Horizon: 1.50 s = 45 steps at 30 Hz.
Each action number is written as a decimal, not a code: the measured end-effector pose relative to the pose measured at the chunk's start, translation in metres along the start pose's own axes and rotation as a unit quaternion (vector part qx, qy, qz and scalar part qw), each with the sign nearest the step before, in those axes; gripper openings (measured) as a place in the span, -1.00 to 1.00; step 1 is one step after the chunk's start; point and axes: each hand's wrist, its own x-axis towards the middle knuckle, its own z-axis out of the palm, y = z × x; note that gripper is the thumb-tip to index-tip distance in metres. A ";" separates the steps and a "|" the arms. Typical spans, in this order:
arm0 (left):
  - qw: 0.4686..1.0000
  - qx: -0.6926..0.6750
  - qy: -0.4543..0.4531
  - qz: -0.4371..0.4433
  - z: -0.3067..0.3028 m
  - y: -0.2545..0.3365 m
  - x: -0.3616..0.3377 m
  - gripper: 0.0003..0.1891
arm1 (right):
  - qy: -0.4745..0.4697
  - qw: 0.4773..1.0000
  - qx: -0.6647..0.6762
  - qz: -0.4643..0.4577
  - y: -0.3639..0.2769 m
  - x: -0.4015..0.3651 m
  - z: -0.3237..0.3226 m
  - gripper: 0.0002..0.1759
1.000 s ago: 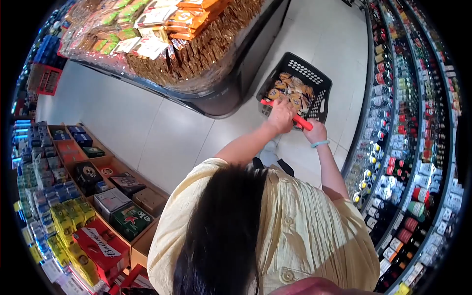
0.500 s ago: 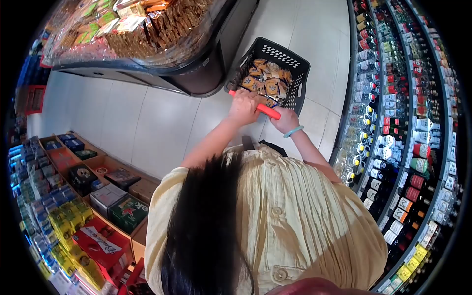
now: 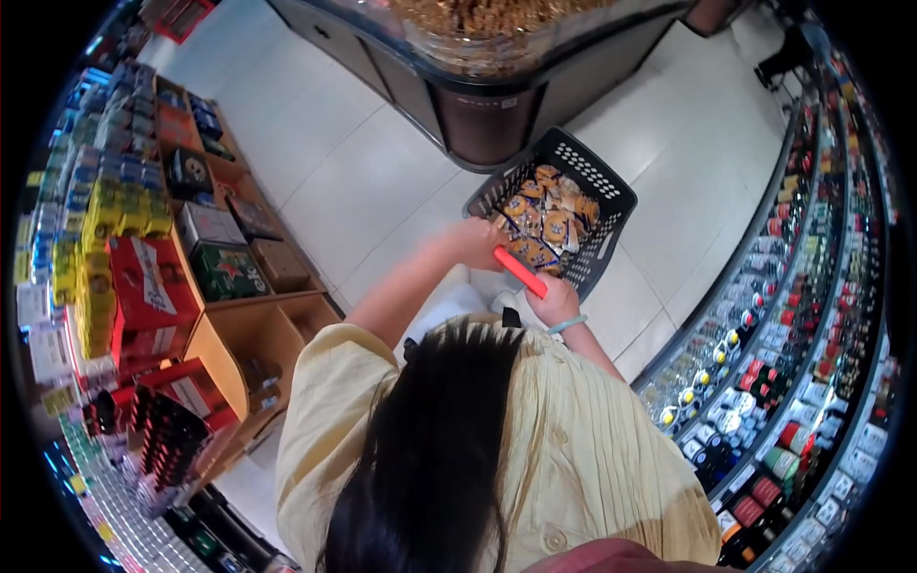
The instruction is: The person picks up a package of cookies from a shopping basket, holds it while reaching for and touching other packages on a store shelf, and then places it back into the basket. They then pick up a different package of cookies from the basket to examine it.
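Ahead of my body is a dark perforated basket (image 3: 600, 174) with several orange-and-blue snack packets (image 3: 557, 226) inside. A red handle (image 3: 521, 271) crosses its near side. My left hand (image 3: 479, 244) is closed at the left end of the handle, slightly blurred. My right hand (image 3: 556, 301), below a pale green bangle (image 3: 567, 325) on the wrist, is wrapped round the right end. The undersides of both hands are hidden.
A dark display counter (image 3: 492, 124) heaped with packaged goods stands just beyond the basket. Curved shelves of bottles (image 3: 726, 353) run along the right. Wooden shelving (image 3: 224, 334) with boxes and a red carton (image 3: 153, 296) is at the left.
The view has turned; the counter corner now lies straight ahead and the left shelving stands higher. The basket sits slightly lower and further right in view. Both hands remain at the handle.
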 end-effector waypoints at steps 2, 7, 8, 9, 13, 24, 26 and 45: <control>0.996 0.027 -0.079 0.024 0.008 0.004 -0.012 -0.64 | 0.020 0.999 0.029 -0.020 0.002 -0.016 0.008 -0.81; 0.988 0.017 -0.154 0.023 0.034 0.019 -0.045 -0.32 | -0.048 0.997 -0.003 -0.057 0.003 -0.046 0.005 -0.80; 0.987 0.003 -0.158 0.025 0.037 0.025 -0.053 -0.27 | -0.081 0.995 -0.028 -0.060 0.004 -0.052 0.006 -0.70; 0.988 -0.020 -0.151 0.016 0.042 0.028 -0.061 -0.24 | -0.078 0.994 -0.030 -0.067 0.005 -0.057 0.004 -0.70; 0.984 -0.087 -0.155 0.006 0.056 0.047 -0.088 -0.23 | -0.090 0.990 -0.077 -0.074 -0.005 -0.080 0.001 -0.79; 0.960 -0.208 -0.188 0.010 0.085 0.090 -0.107 -0.24 | -0.165 0.948 -0.228 -0.145 0.025 -0.090 -0.021 -0.82; 0.949 -0.244 -0.198 -0.026 0.079 0.100 -0.107 -0.23 | -0.195 0.933 -0.264 -0.149 0.032 -0.082 -0.029 -0.78; 0.912 -0.267 0.216 -0.224 0.143 0.163 -0.036 -0.38 | -0.115 0.895 -0.243 -0.355 0.074 0.023 -0.097 -0.86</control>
